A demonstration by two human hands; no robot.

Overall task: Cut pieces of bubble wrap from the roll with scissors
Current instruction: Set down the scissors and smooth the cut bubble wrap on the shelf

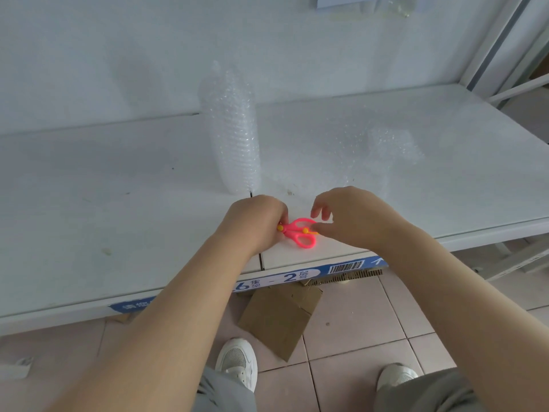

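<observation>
Head view: pink scissors [300, 233] with yellow studs lie near the front edge of the white table [118, 179], their handle loops pointing right. At the blade end the left hand [255, 221] is curled over the scissors and grips them, so the blades are hidden. Just beside the loops the right hand [353, 215] hovers with bent fingers. Its thumb tip meets the upper loop, but I cannot tell whether it actually holds it. On the table just behind the left hand the bubble wrap roll [230, 129] stands upright, apart from the scissors. Further right lies a loose bubble wrap piece [392, 147], crumpled on the table. Along the table's front edge runs a blue label strip [285, 278] with a barcode. Below, a cardboard sheet [276, 319] rests on the tiled floor [356, 322] near two white shoes [237, 361].
</observation>
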